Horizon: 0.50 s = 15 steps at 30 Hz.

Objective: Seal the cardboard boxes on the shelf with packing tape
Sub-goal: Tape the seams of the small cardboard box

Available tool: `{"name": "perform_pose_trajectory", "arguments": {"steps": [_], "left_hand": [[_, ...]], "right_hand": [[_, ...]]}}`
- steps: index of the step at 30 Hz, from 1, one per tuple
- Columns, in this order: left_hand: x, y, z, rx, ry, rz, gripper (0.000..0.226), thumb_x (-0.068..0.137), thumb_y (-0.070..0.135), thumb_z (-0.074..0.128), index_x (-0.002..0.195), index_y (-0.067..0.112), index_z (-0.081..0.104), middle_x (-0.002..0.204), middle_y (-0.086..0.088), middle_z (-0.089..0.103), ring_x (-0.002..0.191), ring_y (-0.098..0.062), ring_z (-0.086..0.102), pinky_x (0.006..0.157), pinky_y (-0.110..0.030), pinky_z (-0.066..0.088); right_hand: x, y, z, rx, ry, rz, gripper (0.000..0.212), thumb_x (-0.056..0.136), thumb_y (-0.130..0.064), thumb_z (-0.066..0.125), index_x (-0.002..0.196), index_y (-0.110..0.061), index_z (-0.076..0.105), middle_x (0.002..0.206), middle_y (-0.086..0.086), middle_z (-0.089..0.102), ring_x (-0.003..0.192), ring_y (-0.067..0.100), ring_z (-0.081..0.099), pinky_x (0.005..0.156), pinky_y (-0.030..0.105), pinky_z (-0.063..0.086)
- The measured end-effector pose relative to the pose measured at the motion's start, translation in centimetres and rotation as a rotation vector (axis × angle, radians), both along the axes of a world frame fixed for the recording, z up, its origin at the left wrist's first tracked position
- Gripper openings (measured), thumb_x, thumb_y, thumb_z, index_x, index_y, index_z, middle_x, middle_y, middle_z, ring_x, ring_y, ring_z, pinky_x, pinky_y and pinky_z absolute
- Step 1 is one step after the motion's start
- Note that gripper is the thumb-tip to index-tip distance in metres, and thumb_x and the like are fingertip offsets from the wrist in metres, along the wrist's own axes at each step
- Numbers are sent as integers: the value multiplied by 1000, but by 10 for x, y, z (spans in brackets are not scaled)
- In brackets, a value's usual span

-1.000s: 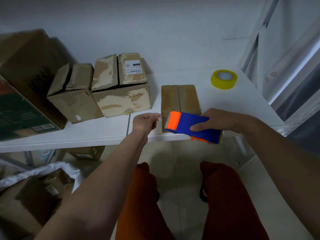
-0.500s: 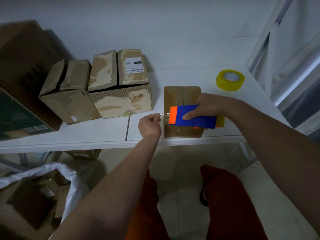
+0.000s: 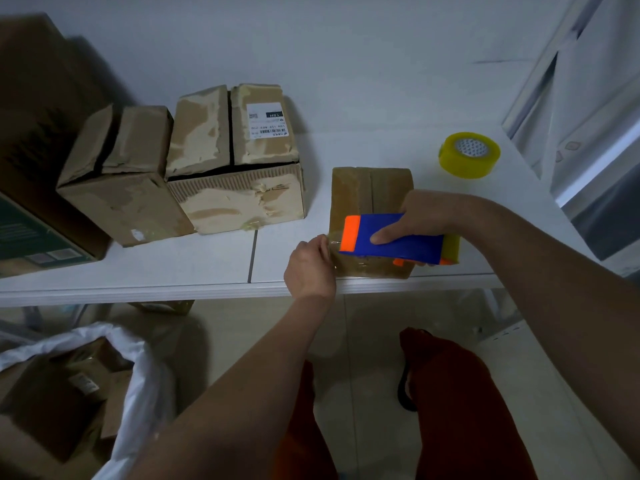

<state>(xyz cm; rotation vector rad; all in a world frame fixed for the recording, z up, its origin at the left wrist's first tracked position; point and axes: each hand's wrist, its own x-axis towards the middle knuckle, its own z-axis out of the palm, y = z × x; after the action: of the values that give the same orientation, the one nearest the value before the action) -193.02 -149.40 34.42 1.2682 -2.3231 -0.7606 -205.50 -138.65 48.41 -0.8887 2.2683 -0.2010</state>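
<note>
A small flat cardboard box (image 3: pixel 367 192) lies near the front edge of the white shelf (image 3: pixel 207 265). My right hand (image 3: pixel 422 216) grips a blue and orange tape dispenser (image 3: pixel 391 239) over the box's near half. My left hand (image 3: pixel 310 268) pinches the clear tape end just left of the dispenser's orange tip, by the box's left edge. Two taller boxes stand further left: one with a white label (image 3: pixel 235 157) and a narrower one (image 3: pixel 117 174), both with their top flaps slightly apart.
A spare yellow tape roll (image 3: pixel 469 154) sits at the back right of the shelf. A large box (image 3: pixel 38 143) fills the far left. Below left, a white bag (image 3: pixel 135 382) holds more cardboard. A metal frame (image 3: pixel 581 98) rises at the right.
My right hand has carried the dispenser from in front of the shelf edge onto the small box. My left hand followed with the tape end, staying just left of the dispenser.
</note>
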Motion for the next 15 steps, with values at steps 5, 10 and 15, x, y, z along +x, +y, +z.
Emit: {"name": "perform_pose_trajectory", "arguments": {"steps": [5,10,15], "left_hand": [[9,-14,-12,107,49,100,28,101,19,44,104,6,69,98,-12,64,91,-24,63,72,-27,44],[11,-26,2,-218,461,-310,14,87,6,65,98,2,74,85,-7,59,78,-10,52,72,-6,39],[14,-36,-11,-250,400,-525,18,80,-1,71,97,1,74,84,-10,59,77,-3,49,71,-9,43]], "right_hand": [[0,3,3,-2,-28,-17,61,74,-57,70,99,-1,64,91,13,69,81,29,66,86,41,52],[0,3,3,-5,-34,-24,61,73,-57,70,98,-1,64,91,13,69,79,28,65,85,40,51],[-1,3,2,6,-9,-20,64,72,-59,69,96,0,65,89,14,68,75,27,62,80,37,49]]}}
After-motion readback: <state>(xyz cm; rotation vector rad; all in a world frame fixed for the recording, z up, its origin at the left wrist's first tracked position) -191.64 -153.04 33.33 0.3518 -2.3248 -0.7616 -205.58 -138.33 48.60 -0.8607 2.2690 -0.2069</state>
